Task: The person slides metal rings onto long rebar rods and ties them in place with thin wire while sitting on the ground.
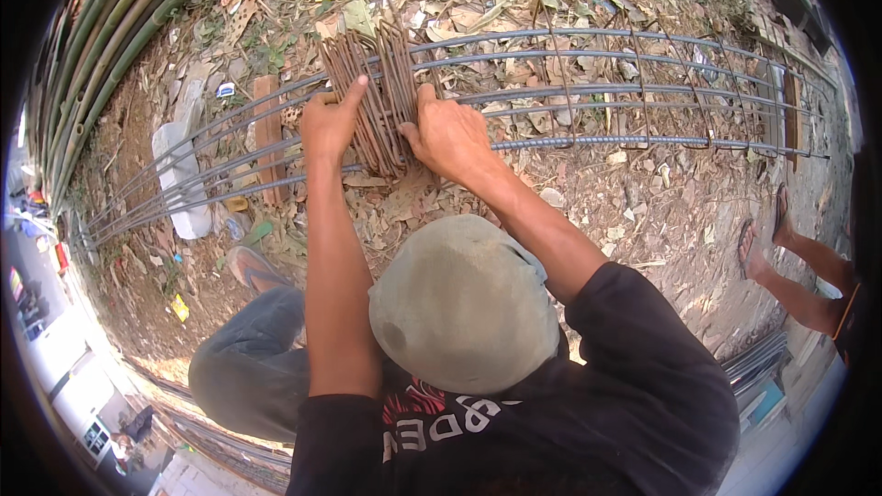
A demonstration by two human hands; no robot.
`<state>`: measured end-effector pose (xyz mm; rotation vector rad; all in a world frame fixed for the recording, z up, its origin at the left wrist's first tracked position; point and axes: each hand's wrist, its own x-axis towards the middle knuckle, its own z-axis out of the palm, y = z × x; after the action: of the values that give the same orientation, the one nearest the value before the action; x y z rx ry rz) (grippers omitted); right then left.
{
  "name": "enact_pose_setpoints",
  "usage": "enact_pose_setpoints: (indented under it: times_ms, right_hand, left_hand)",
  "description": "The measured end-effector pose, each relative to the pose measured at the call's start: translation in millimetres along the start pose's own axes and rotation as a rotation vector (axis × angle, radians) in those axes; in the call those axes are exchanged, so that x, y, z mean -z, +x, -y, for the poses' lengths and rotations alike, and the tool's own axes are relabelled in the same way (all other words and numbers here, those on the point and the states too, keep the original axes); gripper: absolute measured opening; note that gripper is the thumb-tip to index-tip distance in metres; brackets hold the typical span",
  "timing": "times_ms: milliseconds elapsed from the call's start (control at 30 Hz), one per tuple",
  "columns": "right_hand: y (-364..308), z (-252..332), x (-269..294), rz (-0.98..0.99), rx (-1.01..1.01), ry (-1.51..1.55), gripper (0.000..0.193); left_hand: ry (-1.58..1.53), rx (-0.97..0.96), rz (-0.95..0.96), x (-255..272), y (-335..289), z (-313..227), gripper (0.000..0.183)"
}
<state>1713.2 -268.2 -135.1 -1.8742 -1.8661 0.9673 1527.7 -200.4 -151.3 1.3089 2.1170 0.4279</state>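
Note:
A thick bundle of rusty steel stirrups (pixel 372 96) sits packed together around several long grey rebar rods (pixel 625 89). My left hand (pixel 329 129) holds the bundle's left side, its thumb lying up along the outermost stirrups. On the other side my right hand (pixel 450 136) has its index finger and thumb against the right-hand stirrups; its other fingers are curled and partly hidden. Farther right, single stirrups (pixel 640 87) stand spaced apart along the rods. Both forearms reach in from below, either side of a grey-green cap (pixel 464 303).
A reddish wooden block (pixel 269 142) and a pale block (pixel 181 184) lie under the rods at left, a wooden piece (pixel 791 115) at far right. Green bamboo poles (pixel 129 37) lie upper left. Another person's legs (pixel 795 266) are at right. Dry leaves cover the ground.

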Motion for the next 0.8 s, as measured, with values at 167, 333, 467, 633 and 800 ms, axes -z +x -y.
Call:
enact_pose_setpoints:
  times_ms: [167, 333, 467, 633, 800]
  right_hand:
    - [-1.5, -0.9, -30.6, -0.078, -0.074, 0.264, 0.038]
    - [13.9, 25.2, -28.4, 0.029, -0.184, 0.434, 0.056]
    - [29.8, 43.1, -41.5, 0.173, -0.271, 0.587, 0.071]
    - [65.3, 138.8, -79.5, 0.287, -0.278, 0.540, 0.068]
    - [75.7, 152.2, -78.1, 0.435, -0.461, 0.608, 0.045]
  left_hand:
    - [-0.177, 0.085, 0.277, -7.1, 36.8, -1.8, 0.076]
    - [-0.248, -0.022, 0.192, -19.0, 35.2, 16.0, 0.063]
    - [-0.307, -0.078, 0.217, 14.2, 37.0, 23.0, 0.050]
    - [-0.303, -0.081, 0.306, 86.8, 111.8, 100.1, 0.063]
    - [-0.281, -0.191, 0.351, 87.9, 130.2, 114.2, 0.068]
